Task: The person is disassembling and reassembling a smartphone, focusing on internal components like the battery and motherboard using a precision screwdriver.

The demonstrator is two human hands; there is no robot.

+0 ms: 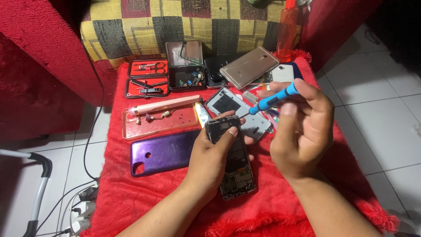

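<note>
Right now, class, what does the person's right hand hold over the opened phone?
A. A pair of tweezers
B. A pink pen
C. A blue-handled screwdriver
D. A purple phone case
C: the right hand grips a blue-handled screwdriver, its tip near the top of the opened phone that the left hand holds.

A purple phone case (164, 152) lies beside a clear tray (158, 123), near a red tool kit (148, 78)

Opened phone (232, 164) – back cover off, boards showing – lying lengthwise over the red cloth, top end gripped. Blue-handled screwdriver (269, 102) tilting down-left, tip hovering just above the phone's top edge – contact unclear.
</note>
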